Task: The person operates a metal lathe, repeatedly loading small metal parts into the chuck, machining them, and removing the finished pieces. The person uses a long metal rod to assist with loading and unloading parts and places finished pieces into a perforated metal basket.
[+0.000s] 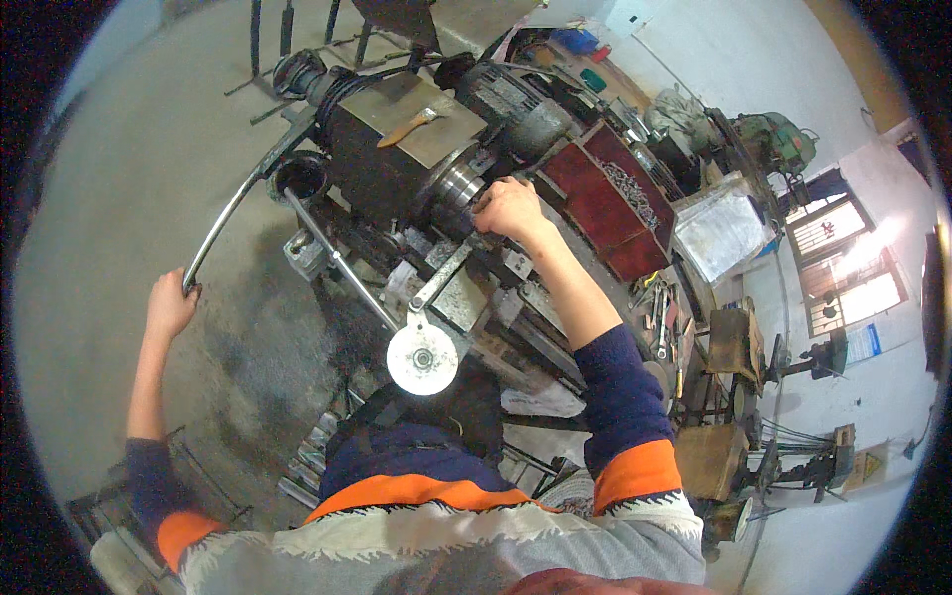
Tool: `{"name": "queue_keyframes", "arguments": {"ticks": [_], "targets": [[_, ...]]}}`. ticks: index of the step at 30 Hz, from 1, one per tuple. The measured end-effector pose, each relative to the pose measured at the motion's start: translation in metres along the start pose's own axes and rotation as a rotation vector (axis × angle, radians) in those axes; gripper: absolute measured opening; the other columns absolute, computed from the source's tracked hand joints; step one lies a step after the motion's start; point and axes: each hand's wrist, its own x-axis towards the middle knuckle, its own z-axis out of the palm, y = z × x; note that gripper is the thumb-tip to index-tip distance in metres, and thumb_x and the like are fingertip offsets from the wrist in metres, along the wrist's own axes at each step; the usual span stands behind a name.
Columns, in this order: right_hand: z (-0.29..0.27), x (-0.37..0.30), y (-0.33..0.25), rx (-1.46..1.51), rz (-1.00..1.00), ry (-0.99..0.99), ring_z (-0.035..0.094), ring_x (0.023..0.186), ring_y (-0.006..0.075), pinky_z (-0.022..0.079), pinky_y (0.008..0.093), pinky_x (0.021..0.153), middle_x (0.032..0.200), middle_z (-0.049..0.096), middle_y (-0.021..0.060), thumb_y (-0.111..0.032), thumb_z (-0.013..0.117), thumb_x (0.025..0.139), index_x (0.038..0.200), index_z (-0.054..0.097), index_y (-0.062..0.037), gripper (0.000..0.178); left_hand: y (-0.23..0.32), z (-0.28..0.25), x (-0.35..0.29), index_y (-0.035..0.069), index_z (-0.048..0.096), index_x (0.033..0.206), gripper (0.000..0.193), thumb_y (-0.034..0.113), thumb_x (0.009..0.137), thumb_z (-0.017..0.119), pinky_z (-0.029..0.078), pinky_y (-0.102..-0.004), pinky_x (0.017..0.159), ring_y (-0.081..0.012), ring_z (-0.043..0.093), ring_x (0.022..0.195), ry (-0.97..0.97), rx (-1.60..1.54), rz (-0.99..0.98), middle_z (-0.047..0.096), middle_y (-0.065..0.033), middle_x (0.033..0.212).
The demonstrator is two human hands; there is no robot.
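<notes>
With my left hand [173,305], I grasp the steel lever [230,211] by its end, apparently for leverage; my right hand [511,209] curls at the lathe spindle's [460,185] front edge, hold unclear.

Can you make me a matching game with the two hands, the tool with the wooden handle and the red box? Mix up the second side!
Column one:
1. Left hand
2. Right hand
3. Wooden-handled tool
4. Red box

Column two:
A. Lying on the machine's flat top
B. Has lots of small metal pieces in it
C. Gripping a long metal lever
D. Up against a shiny metal cylinder

Right pairs: 1-C, 2-D, 3-A, 4-B
</notes>
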Motion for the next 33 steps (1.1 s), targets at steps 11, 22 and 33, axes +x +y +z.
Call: {"name": "queue_keyframes", "arguments": {"ticks": [11,22,33], "targets": [[-0.012,0.017,-0.006,0.078,-0.004,-0.131,0.063,0.078,0.0321,0.050,0.0390,0.069,0.081,0.063,0.0196,-0.026,0.064,0.056,0.081,0.067,-0.0044,0.034,0.005,-0.003,0.012,0.000,0.055,0.079,0.016,0.015,0.074,0.059,0.046,-0.0465,0.067,-0.0376,0.057,0.074,-0.013,0.196,-0.041,0.058,-0.0213,0.075],[-0.009,0.012,-0.010,0.109,-0.028,0.007,0.061,0.070,0.0377,0.050,0.0424,0.067,0.072,0.060,0.0254,-0.027,0.067,0.058,0.064,0.059,0.0055,0.034,-0.166,-0.013,0.129,0.003,0.053,0.081,0.012,0.005,0.070,0.054,0.045,-0.0452,0.063,-0.0369,0.056,0.073,0.112,0.614,0.166,0.058,-0.0182,0.073],[-0.027,0.015,-0.043,0.056,-0.034,-0.154,0.063,0.072,0.0289,0.052,0.0379,0.067,0.076,0.064,0.0157,-0.030,0.064,0.058,0.074,0.066,-0.0049,0.030,-0.263,0.041,0.194,0.000,0.057,0.098,0.026,0.020,0.081,0.054,0.045,-0.0420,0.072,-0.0338,0.056,0.086,0.014,0.570,0.203,0.058,-0.0183,0.095]]}}
